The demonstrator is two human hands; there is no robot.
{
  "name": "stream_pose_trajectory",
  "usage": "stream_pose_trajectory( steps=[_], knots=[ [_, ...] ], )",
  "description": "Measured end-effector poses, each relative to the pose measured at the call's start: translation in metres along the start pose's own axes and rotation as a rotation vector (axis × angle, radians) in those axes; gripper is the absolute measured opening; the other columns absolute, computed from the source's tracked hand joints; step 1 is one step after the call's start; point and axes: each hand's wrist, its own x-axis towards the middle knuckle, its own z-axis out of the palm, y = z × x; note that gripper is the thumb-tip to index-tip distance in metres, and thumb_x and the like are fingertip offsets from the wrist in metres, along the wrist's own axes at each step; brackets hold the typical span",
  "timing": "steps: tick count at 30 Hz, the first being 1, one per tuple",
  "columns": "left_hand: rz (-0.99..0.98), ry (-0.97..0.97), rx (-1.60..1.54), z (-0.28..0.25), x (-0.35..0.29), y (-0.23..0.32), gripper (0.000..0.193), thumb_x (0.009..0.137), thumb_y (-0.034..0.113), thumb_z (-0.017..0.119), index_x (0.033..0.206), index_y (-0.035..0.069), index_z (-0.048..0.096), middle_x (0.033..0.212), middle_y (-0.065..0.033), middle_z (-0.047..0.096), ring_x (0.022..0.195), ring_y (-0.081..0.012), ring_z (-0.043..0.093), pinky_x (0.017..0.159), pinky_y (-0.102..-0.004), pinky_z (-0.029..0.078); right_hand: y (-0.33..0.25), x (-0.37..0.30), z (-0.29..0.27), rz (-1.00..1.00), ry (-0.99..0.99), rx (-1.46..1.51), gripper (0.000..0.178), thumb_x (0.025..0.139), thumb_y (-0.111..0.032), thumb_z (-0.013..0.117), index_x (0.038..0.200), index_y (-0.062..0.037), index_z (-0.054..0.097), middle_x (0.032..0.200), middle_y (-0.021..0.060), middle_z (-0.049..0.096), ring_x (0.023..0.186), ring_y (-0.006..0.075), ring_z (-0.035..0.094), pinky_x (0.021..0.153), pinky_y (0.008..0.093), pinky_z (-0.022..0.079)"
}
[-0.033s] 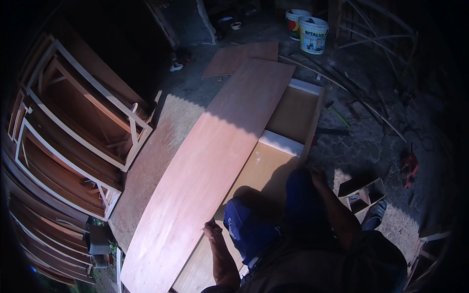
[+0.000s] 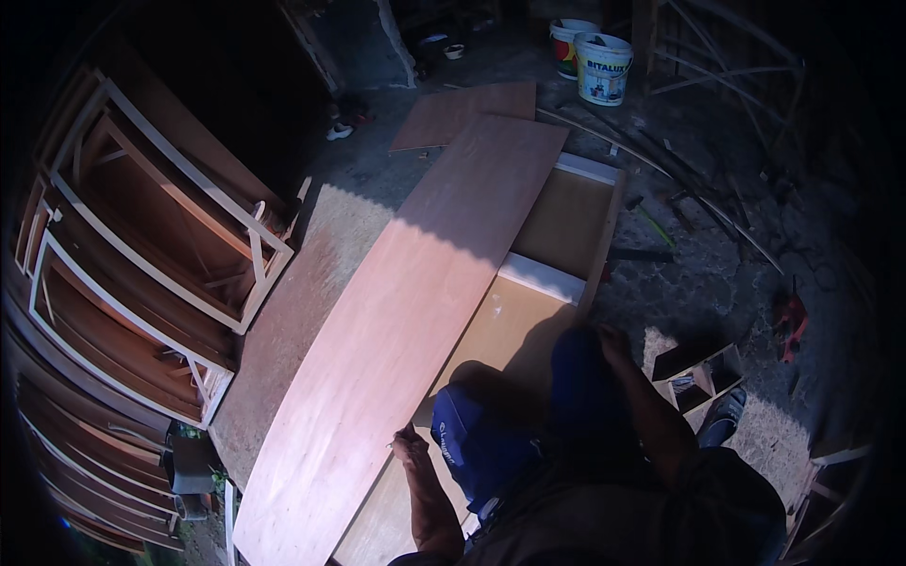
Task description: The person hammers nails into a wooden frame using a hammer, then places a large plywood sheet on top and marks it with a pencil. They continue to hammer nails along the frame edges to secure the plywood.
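Observation:
A long sheet of pale reddish plywood (image 2: pixel 377 311) lies slantwise over a wooden frame (image 2: pixel 541 275) with pale crosspieces and a backing panel. Sunlight falls on its nearer part, while the far end is in shade. My left hand (image 2: pixel 410 445) is at the sheet's right edge with its fingers closed; a small thing may be between them, too small to name. In deep shadow beside my right knee, my right hand (image 2: pixel 613 341) rests near the frame's right side, and its fingers do not show clearly. My knees, in blue trousers, are over the frame.
Several wooden frames (image 2: pixel 170 198) stand along the left. A smaller plywood piece (image 2: pixel 472 108) lies beyond the sheet. Two paint buckets (image 2: pixel 604 71) stand at the back. On the right are a green-handled hammer (image 2: pixel 654 226), a divided wooden box (image 2: pixel 698 379) and a red tool (image 2: pixel 793 325).

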Motion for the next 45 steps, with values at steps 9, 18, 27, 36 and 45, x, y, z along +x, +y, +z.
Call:
stream_pose_trajectory(
  steps=[9,18,27,36,45],
  knots=[
    [-0.224,0.092,-0.968,0.000,-0.040,0.069,0.023,0.102,0.015,0.047,0.082,0.007,0.055,0.080,-0.0088,0.066,0.078,-0.0232,0.070,0.063,-0.0265,0.052,0.005,0.008,0.004,0.037,0.032,0.031,0.034,0.098,-0.028,0.064,0.123,-0.0058,0.070,0.117,0.0189,0.071,0.111,0.0307,0.068,0.097,0.0394,0.052],
    [-0.260,0.139,-0.994,-0.016,-0.031,0.089,0.023,0.100,0.013,0.046,0.080,0.008,0.056,0.083,-0.0103,0.069,0.074,-0.0191,0.069,0.046,-0.0225,0.041,-0.006,0.020,0.033,-0.003,-0.002,-0.089,0.029,0.098,-0.024,0.063,0.119,-0.0073,0.073,0.116,0.0159,0.073,0.113,0.0270,0.068,0.098,0.0372,0.051],
    [-0.283,0.093,-0.982,-0.002,-0.034,0.074,0.023,0.101,0.017,0.047,0.082,0.009,0.057,0.082,-0.0067,0.067,0.078,-0.0187,0.070,0.045,-0.0198,0.041,0.010,0.029,0.024,0.001,0.000,-0.050,0.031,0.097,-0.031,0.062,0.117,-0.0105,0.073,0.115,0.0185,0.071,0.112,0.0352,0.067,0.096,0.0439,0.052],
    [-0.151,0.027,-1.056,-0.047,-0.011,0.107,0.032,0.100,0.040,0.062,0.117,0.013,0.062,0.107,-0.0015,0.069,0.086,-0.0226,0.072,0.046,-0.0201,0.044,0.004,0.033,0.035,-0.074,0.056,-0.145,0.030,0.097,-0.030,0.061,0.115,-0.0090,0.073,0.109,0.0203,0.072,0.108,0.0380,0.067,0.093,0.0448,0.053],
    [0.003,0.090,-1.291,-0.098,0.084,0.171,0.044,0.106,0.028,0.053,0.138,-0.001,0.042,0.130,-0.0115,0.049,0.099,-0.0192,0.060,0.078,-0.0282,0.059,-0.002,0.032,0.031,-0.094,0.015,-0.102,0.031,0.097,-0.029,0.060,0.114,-0.0073,0.073,0.109,0.0216,0.071,0.108,0.0382,0.067,0.094,0.0447,0.052]
  ],
)
